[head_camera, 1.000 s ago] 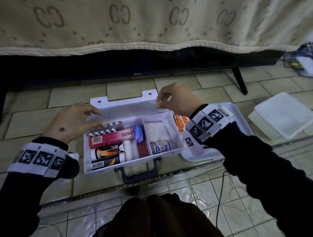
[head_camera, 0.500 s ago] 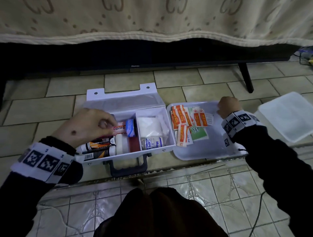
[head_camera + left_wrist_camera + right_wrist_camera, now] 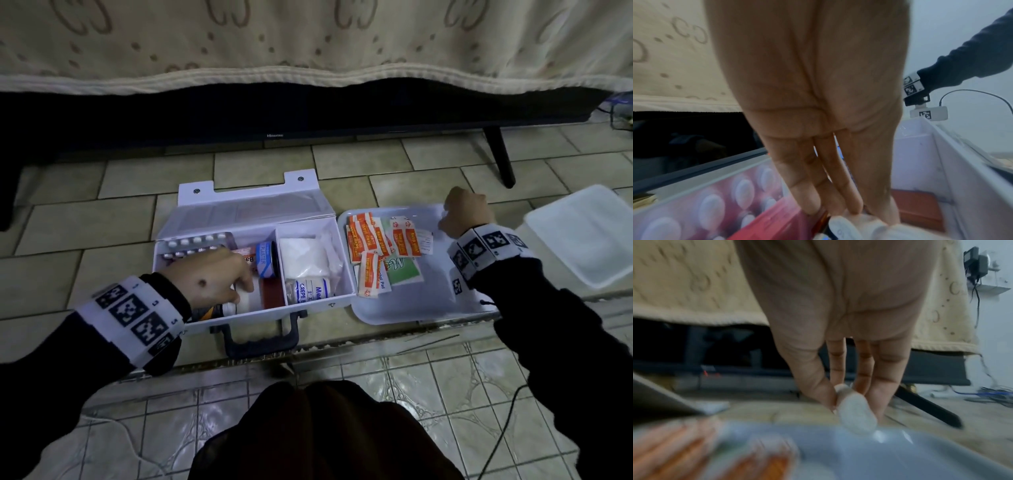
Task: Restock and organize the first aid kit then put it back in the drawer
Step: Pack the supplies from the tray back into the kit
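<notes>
The white first aid kit (image 3: 260, 317) lies open on the tiled floor with its lid (image 3: 246, 212) tipped back. Its left compartment holds a blister pack (image 3: 195, 241), a red box (image 3: 772, 224), a plaster roll (image 3: 265, 260) and a white bottle (image 3: 248, 301). A crepe bandage (image 3: 311, 289) and white gauze fill the right compartment. My left hand (image 3: 245, 287) reaches into the left compartment, its straight fingers (image 3: 830, 186) touching the bottle. My right hand (image 3: 445, 219) hovers over the far corner of the white tray (image 3: 421, 301), pinching a small white pad (image 3: 857, 417).
Orange sachets (image 3: 366, 236) and a green packet (image 3: 404, 270) lie on the tray's left half. A translucent lid (image 3: 589, 233) sits at the right. A television with a slanted stand leg (image 3: 500, 157) stands behind, draped in beige cloth (image 3: 308, 41). A cable (image 3: 503, 442) trails by my knee.
My right hand left the kit's lid and swung right to the tray's far corner. My left hand dropped from the blister pack down onto the bottles at the compartment's front.
</notes>
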Tool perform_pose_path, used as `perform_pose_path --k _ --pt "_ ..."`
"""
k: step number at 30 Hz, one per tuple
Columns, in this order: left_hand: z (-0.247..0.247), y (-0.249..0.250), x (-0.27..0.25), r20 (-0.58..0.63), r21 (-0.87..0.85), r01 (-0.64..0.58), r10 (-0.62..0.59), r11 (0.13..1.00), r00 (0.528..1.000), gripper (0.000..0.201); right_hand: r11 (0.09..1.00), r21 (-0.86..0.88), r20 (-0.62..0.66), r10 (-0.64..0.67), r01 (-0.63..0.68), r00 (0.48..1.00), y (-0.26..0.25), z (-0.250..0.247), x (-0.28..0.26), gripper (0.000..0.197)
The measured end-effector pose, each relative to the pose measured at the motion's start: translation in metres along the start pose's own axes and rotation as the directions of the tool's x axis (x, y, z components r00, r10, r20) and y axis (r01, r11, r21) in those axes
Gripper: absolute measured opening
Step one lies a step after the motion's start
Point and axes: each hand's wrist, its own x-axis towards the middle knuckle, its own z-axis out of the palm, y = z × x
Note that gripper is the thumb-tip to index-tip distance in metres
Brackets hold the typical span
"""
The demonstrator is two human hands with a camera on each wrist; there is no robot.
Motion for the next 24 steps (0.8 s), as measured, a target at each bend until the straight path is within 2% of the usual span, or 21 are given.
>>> perform_pose_path --k 2,4,6,8,11,13,17,24 --pt "0.002 -0.004 0.002 0.005 0.035 0.010 -0.010 0.999 1.000 0.024 0.983 0.135 -0.048 -0.122 0.128 0.991 -0.020 -0.021 -0.016 0.036" --pt "0.003 -0.006 0.001 0.003 0.097 -0.001 0.001 0.995 1.000 0.024 0.904 0.318 -0.091 -0.270 0.285 0.959 -0.050 -0.041 -0.045 0.035" --pt "0.000 -0.006 -0.004 0.023 0.201 -0.044 0.040 0.979 0.999 0.032 0.757 0.540 -0.041 -0.414 0.369 0.909 -0.088 -0.052 -0.082 0.029" --pt "-0.002 -0.007 -0.011 0.076 0.255 -0.089 0.072 0.963 0.994 0.041 0.675 0.611 0.066 -0.565 0.414 0.823 -0.121 -0.048 -0.112 0.026" --pt "-0.001 -0.013 -0.021 0.091 0.271 -0.148 0.128 0.951 0.988 0.049 0.681 0.489 0.215 -0.700 0.545 0.681 -0.159 -0.022 -0.139 0.027" --pt "0.002 -0.018 -0.023 0.055 0.269 -0.179 0.170 0.946 0.984 0.048 0.689 0.343 0.254 -0.722 0.638 0.643 -0.175 -0.003 -0.146 0.027" --pt "0.005 -0.025 -0.027 0.003 0.229 -0.211 0.216 0.950 0.976 0.048 0.707 0.076 0.305 -0.688 0.703 0.659 -0.192 0.014 -0.155 0.029" --pt "0.011 -0.034 -0.029 -0.003 0.191 -0.204 0.208 0.960 0.978 0.048 0.679 -0.118 0.331 -0.661 0.725 0.673 -0.208 0.036 -0.161 0.030"
